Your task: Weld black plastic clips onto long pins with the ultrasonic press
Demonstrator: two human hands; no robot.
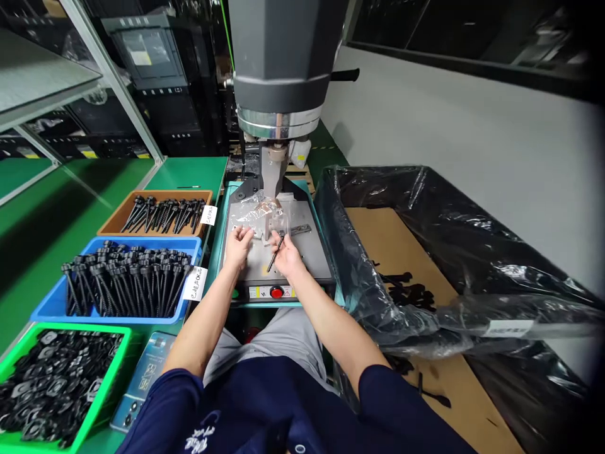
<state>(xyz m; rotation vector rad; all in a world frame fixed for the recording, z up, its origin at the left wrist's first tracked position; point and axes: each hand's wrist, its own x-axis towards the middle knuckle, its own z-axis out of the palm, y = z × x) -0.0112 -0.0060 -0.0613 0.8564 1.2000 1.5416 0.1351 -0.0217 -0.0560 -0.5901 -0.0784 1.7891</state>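
My right hand [287, 257] holds a thin black ribbed rod [275, 253] between thumb and fingers, slanting toward me over the machine's grey metal plate [253, 271]. My left hand [237, 248] is at the plate's left side, fingers curled and pressed together beside a clear plastic guard [248, 217]; what they pinch, if anything, is too small to make out. Between and beyond my hands, the press's metal horn [273, 173] points down at a small fixture, partly hidden by the guard. A flat metal bar [301, 229] lies right of the fixture.
Left are an orange bin [108, 222] and a blue bin [47, 308] of black rod parts, a green bin [123, 343] of small black pieces and a phone [146, 375]. Right stands a carton lined with black plastic [357, 277]. A red button [276, 292] faces me.
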